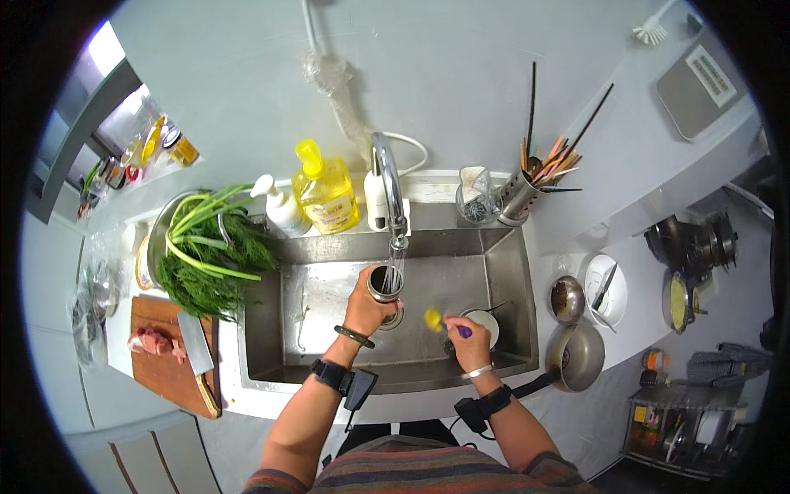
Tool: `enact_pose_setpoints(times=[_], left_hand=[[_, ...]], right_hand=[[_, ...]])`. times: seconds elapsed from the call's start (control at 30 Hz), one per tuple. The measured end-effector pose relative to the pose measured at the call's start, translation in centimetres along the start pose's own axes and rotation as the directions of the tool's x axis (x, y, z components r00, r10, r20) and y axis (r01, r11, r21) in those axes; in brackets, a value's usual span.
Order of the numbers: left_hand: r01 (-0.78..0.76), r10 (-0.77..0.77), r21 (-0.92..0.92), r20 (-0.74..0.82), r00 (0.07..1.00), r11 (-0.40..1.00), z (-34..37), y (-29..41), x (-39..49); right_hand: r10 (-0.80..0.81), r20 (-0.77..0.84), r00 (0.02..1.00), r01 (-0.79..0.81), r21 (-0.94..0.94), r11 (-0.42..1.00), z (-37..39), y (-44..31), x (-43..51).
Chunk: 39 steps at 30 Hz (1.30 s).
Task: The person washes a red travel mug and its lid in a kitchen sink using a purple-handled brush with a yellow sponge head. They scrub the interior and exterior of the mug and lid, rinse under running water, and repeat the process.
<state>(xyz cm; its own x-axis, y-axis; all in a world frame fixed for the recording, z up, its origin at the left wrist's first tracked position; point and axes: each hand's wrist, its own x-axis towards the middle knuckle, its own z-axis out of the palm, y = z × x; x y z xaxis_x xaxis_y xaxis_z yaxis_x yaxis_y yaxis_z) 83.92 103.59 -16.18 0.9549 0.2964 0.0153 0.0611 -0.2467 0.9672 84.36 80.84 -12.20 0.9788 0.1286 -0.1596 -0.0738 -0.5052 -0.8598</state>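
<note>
My left hand [366, 302] is wrapped around a metal cup [384, 295], its open mouth facing up beneath the faucet [398, 210]. Water streams from the spout into the cup. In my right hand [471, 346] is a brush with a yellow head [433, 319] and a purple handle [464, 332], held over the right part of the steel sink [382, 364]. A white bowl [485, 325] lies on the sink floor, partly covered by my right hand, with a dark thin handle or utensil beside it. The drain shows just below the cup.
Left of the sink, dill and green onions [210, 253] fill a metal bowl. A cleaver [195, 343] and raw meat [151, 343] lie on a wooden cutting board [166, 389]. Soap bottles [327, 191] and a chopstick holder [517, 194] stand behind. At right sit a saucepan [580, 358] and a white dish [611, 272].
</note>
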Motion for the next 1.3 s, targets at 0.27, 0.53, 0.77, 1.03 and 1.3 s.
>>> enact_pose_setpoints(times=[0.27, 0.53, 0.77, 1.03, 1.3], left_hand=[[0.07, -0.07, -0.006, 0.032, 0.997, 0.998, 0.2, 0.3, -0.4], [0.019, -0.019, 0.023, 0.003, 1.0, 1.0, 0.3, -0.3, -0.1], [-0.021, 0.021, -0.026, 0.023, 1.0, 0.999, 0.0, 0.1, -0.6], [0.057, -0.056, -0.023, 0.03, 0.998, 0.998, 0.0, 0.0, -0.5], [0.073, -0.069, -0.083, 0.049, 0.996, 0.994, 0.2, -0.4, -0.3]], right_hand=[[-0.205, -0.045, 0.978, 0.198, -0.129, 0.972, 0.1, 0.5, -1.2], [-0.435, -0.292, 0.852, 0.482, 0.11, 0.869, -2.9, -2.0, -2.4], [-0.082, -0.177, 0.981, 0.09, 0.038, 0.995, 0.0, 0.8, -2.3], [0.345, -0.027, 0.938, -0.306, 0.4, 0.864, -4.9, 4.4, 0.2], [0.458, 0.025, 0.889, -0.315, 0.76, 0.569, -8.1, 6.9, -1.4]])
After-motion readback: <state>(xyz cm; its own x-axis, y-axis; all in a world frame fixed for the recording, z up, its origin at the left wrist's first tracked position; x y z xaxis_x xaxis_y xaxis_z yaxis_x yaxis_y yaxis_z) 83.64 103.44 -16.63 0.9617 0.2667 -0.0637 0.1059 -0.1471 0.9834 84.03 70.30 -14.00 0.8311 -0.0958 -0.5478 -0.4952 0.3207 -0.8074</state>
